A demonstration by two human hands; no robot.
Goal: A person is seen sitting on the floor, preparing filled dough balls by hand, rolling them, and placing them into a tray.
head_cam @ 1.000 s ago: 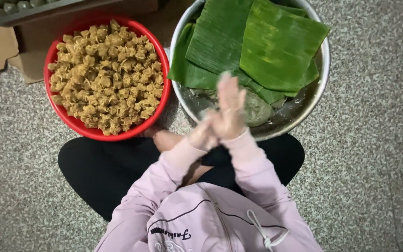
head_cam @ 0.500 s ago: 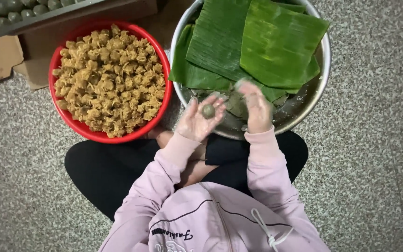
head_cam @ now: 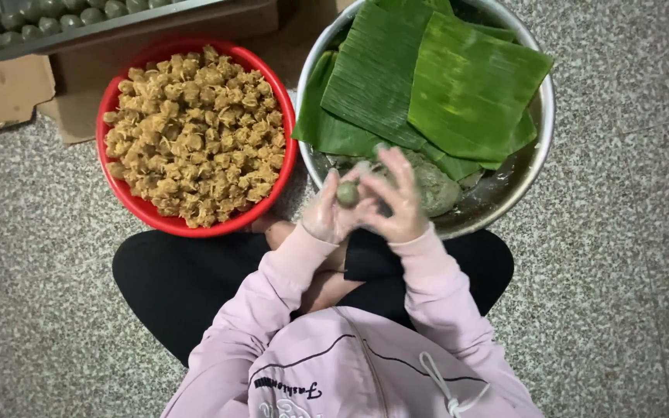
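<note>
A small grey-green dough ball (head_cam: 348, 193) sits between my two hands, both in thin clear gloves. My left hand (head_cam: 327, 213) cups it from below and the left. My right hand (head_cam: 400, 201) presses against it from the right, fingers spread. Both hands hover over the near rim of a large metal bowl (head_cam: 540, 139). Inside the bowl lie green banana leaves (head_cam: 427, 85) and a lump of grey-green dough (head_cam: 439, 190) just behind my right hand.
A red bowl (head_cam: 118, 186) heaped with brown filling clumps (head_cam: 195, 139) stands left of the metal bowl. A metal tray of green balls (head_cam: 56, 19) rests on cardboard (head_cam: 5, 93) at the far left. My legs in black trousers are folded on a speckled floor (head_cam: 621, 271).
One second ago my palms were pressed together rolling. They parted to show the ball in my left hand, and now both hands close around it again.
</note>
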